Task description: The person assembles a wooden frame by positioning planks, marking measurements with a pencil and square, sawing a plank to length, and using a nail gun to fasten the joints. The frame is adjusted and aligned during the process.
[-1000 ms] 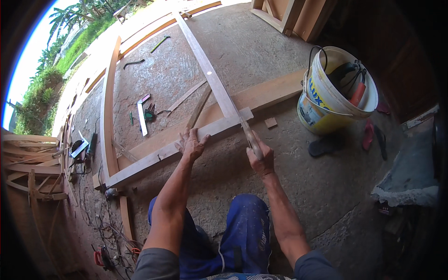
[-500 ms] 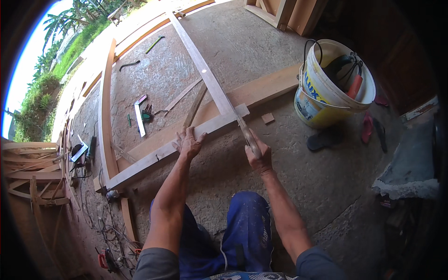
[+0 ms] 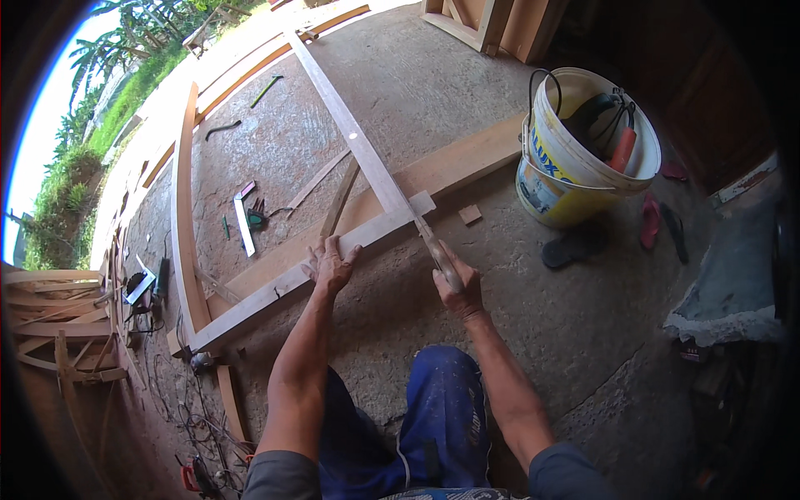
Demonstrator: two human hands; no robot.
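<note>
Left hand (image 3: pixel 332 267), grip released, lies splayed across the wooden rail (image 3: pixel 250 305) over the concrete floor (image 3: pixel 550 333); right hand (image 3: pixel 459 289), extended forward, clenches a wooden-handled tool (image 3: pixel 436 250) near the rail's right end.

Wooden frame (image 3: pixel 385 227), pale, lies flat, 3 rails clear. Near rail (image 3: pixel 250 309) slants farther away toward right, 1 small dark mark. Left rail (image 3: pixel 183 217) and right rail (image 3: pixel 350 131) run far. Near rail's right end juts past right rail; hand tool (image 3: pixel 435 250), wooden handle nearest, slants at that corner.
</note>
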